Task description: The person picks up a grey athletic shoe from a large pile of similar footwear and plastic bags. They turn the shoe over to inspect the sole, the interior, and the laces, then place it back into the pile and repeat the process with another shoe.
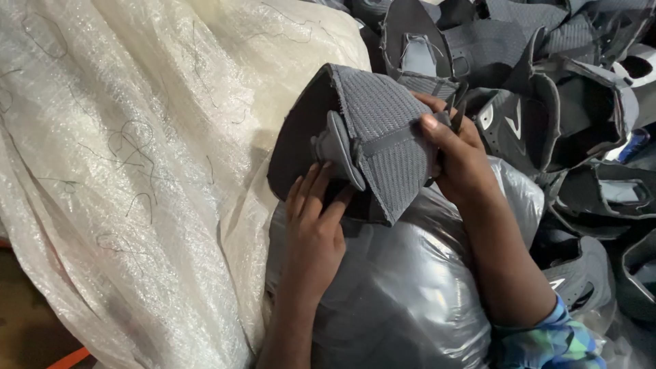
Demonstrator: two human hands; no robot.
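- A shiny grey plastic bag [403,294], stuffed full, carries the grey shoe upper [372,140].
- A big white woven sack [137,171] bears loose dark threads [133,140].
- Brown floor [24,318] apparently lies beneath.

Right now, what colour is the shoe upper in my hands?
Dark grey knit mesh shoe upper, seen in the head view.
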